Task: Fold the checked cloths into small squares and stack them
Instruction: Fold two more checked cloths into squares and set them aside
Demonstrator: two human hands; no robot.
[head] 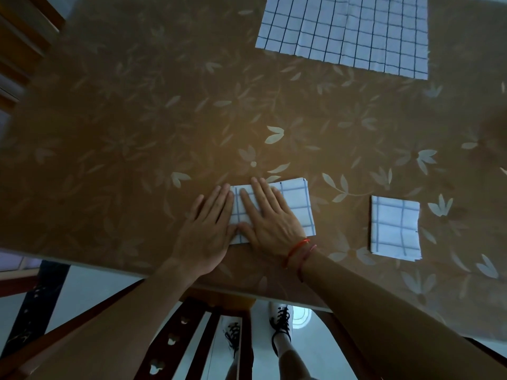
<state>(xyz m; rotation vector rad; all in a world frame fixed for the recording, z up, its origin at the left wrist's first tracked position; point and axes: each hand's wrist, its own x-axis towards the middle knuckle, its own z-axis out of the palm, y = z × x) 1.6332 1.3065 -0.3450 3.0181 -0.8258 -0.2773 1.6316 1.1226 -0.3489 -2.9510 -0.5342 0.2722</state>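
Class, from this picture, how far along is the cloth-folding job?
Done: one folded square lies on the right. In hand: the left hand and right hand press a partly folded cloth flat. Left: the spread cloth farther back, then stacking.

Both hands lie flat with straight fingers on a folded checked cloth near the table's front edge: the left hand at its left end, the right hand across its middle. A finished folded square lies to the right, apart from it, and an unfolded checked cloth lies spread at the far side.
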